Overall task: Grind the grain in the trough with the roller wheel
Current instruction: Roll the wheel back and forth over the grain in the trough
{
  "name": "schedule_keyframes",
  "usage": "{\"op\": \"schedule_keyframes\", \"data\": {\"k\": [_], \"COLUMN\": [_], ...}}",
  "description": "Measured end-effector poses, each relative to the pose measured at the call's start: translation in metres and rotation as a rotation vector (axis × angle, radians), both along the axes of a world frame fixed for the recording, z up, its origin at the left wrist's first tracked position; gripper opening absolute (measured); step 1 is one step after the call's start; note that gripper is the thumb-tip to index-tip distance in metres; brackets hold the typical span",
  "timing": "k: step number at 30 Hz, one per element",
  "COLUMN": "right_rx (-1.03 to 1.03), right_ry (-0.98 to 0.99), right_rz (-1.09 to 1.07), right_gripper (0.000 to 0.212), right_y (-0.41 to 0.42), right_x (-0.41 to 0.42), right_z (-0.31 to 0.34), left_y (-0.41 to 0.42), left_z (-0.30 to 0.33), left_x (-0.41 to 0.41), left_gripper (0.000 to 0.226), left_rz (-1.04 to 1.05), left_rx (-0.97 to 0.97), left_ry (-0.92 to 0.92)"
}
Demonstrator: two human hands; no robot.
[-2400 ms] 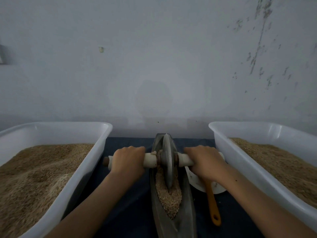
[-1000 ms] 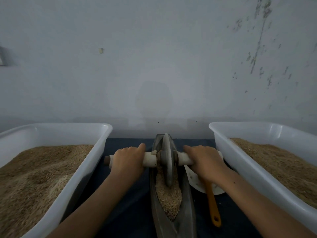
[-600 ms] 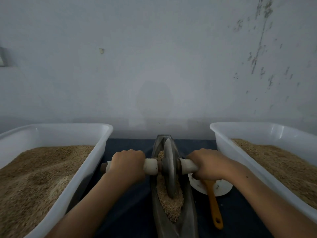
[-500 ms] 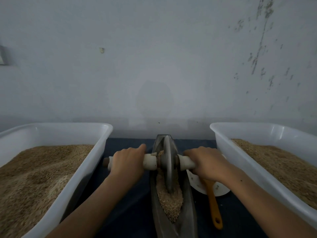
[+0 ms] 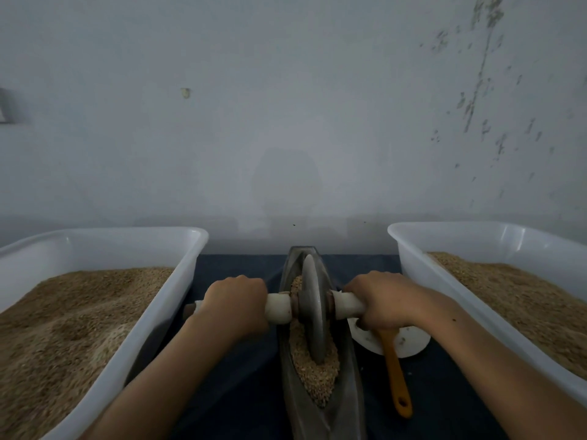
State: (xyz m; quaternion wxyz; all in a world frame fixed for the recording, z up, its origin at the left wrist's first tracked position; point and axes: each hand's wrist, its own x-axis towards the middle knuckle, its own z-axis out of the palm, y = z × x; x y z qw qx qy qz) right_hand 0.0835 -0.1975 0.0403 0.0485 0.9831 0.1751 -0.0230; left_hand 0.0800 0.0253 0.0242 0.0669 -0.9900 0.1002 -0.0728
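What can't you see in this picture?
Head view:
- Scoop bowl: partly hidden by the right hand.
- Trough near end: cut off by the bottom edge.
- Handle middle: wrapped by the left hand.
- Both tubs: cut off at the sides.

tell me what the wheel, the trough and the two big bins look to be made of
Roller wheel: dull grey metal by the look, a thin disc with a matte sheen.
Trough: seemingly the same dark grey metal, smooth and faintly reflective along its walls.
Left bin and right bin: white plastic, slightly translucent, glossy, with rounded moulded rims.
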Motion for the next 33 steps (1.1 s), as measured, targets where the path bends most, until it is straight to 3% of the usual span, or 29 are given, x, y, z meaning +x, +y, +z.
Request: {"op": "schedule_keyframes", "data": {"k": [5,9,14,21,26,33], "right_rx": [0.024,0.089,0.13,0.023,0.006,0.113], "right_ry": [-0.03,-0.267,-0.382,-0.04,0.011,-0.354], "right_rz": [0.011,0.034,0.021,0.003,0.012,0.023], "right_gripper": [0.029,0.009,0.013,0.028,0.024,0.012], "right_y": [-0.001,0.0,0.0,0.001,0.0,0.003], "right_x": [0.001,0.004,0.005,0.001,0.001,0.005], "right_z": [-0.004,-0.013,-0.021,-0.002,0.0,-0.018], "left_y": [0.001,0.0,0.0,0.002,0.003,-0.001], "left_z": [-0.001,-0.006,-0.012,-0.004,-0.003,-0.01], "left_x": [0.004,0.007,0.006,0.007,0.007,0.006], "left_gripper": [0.028,0.022,0.019,0.027,0.029,0.019], "left_rz": [0.002,0.006,-0.034,0.009,0.028,0.02], "left_rx": [-0.016,-0.085,-0.098,-0.012,0.007,-0.078], "left_ry": [-0.036,-0.165,-0.35,-0.106,-0.052,-0.265]}}
